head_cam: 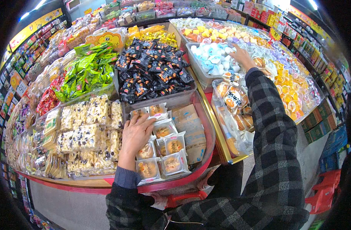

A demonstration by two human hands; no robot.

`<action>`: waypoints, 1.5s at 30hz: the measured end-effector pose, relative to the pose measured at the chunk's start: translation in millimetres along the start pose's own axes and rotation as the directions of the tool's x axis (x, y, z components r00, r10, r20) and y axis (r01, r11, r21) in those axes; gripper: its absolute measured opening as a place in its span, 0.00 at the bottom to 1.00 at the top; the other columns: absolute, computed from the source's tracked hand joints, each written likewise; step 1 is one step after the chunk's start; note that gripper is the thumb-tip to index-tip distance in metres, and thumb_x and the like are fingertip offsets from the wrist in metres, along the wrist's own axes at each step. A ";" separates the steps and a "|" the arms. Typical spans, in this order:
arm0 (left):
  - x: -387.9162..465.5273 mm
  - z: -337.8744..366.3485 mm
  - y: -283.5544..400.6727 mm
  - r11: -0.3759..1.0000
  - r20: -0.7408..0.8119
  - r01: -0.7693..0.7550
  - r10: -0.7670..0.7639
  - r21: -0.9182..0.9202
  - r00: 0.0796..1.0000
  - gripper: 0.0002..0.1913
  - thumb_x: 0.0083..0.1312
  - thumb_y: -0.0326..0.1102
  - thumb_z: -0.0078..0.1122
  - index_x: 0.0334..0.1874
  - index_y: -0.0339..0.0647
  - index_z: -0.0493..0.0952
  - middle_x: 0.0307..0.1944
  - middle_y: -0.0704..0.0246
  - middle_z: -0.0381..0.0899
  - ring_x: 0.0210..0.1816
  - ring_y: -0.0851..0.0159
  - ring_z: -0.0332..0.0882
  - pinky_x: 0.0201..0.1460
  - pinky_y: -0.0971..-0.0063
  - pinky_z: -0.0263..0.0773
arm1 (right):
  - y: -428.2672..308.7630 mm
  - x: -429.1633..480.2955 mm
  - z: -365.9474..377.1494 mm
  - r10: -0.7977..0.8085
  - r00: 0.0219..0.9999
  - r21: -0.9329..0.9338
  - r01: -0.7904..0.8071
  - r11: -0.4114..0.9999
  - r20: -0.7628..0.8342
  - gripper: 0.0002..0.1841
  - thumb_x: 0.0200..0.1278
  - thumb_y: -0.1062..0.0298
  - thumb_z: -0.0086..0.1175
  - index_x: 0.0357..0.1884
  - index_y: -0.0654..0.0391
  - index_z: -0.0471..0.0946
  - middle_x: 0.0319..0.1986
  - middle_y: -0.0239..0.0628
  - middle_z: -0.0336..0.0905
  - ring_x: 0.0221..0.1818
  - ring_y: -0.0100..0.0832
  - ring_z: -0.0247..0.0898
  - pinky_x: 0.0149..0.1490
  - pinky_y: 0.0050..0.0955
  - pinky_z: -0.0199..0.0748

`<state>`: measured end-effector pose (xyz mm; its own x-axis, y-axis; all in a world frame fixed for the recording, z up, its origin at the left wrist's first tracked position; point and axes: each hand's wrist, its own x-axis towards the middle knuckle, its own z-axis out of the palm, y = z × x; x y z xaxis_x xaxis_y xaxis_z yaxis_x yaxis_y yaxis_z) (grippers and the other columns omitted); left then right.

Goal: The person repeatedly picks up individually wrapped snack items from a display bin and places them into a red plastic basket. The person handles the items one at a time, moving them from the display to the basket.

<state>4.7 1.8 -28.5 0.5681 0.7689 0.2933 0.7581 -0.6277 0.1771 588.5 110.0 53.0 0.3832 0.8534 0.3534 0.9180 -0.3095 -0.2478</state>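
My left hand [137, 133] rests palm down at the left side of a stack of individually wrapped round pastries [172, 146]. Its fingers are slightly spread, and the fingertips touch the wrappers near the back of the stack. Farther off to the right, my right hand [242, 57] reaches over a clear plastic bin [204, 77] of small blue-and-white cups [214, 59]. Its fingers are apart at the bin's right side, with nothing visible between them. Whether the fingertips touch the cups is hard to tell.
Black snack packets [155, 69], green packets [87, 73] and wrapped puffed-grain bars [80, 136] surround the pastries. A flattened cardboard piece [189, 129] lies beside them. Packaged bread [233, 97] and orange jelly cups [290, 89] are under my right arm. A red stool [322, 191] stands right.
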 end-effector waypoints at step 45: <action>-4.6 -2.6 -2.5 0.999 0.033 -0.043 0.042 0.025 0.999 0.17 0.73 0.53 0.50 0.58 0.65 0.83 0.66 0.71 0.75 0.70 0.56 0.68 0.72 0.43 0.59 | -284.2 -312.6 35.4 -0.723 0.689 0.578 0.573 0.581 0.044 0.18 0.68 0.64 0.53 0.55 0.63 0.76 0.50 0.52 0.79 0.56 0.52 0.74 0.63 0.44 0.71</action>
<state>-0.7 -0.5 -27.9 0.6096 0.7455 0.2695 0.7409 -0.6567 0.1407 204.3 -54.0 -19.0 -0.4043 0.8307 0.3828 0.6943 0.5512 -0.4627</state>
